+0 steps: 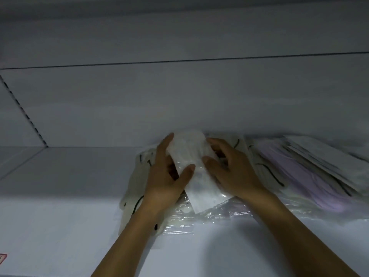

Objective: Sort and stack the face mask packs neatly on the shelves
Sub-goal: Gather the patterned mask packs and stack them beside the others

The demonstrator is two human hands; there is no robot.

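Note:
A white face mask pack [194, 162] in clear wrap lies tilted on a loose heap of packs at the middle of the white shelf [60, 176]. My left hand [165, 174] grips its left edge, thumb over the top. My right hand [229, 166] holds its right edge, fingers curled round it. Beneath lie cream packs with black ear loops [135, 188]. Lilac mask packs [283, 172] spread out to the right, under a slanted stack of flat white packs [323, 156].
The shelf's back panel [179, 100] rises right behind the heap. A perforated upright [26, 112] marks the left corner. The shelf's left half [50, 216] is bare white surface. A small red-edged label [3, 257] sits at the front left edge.

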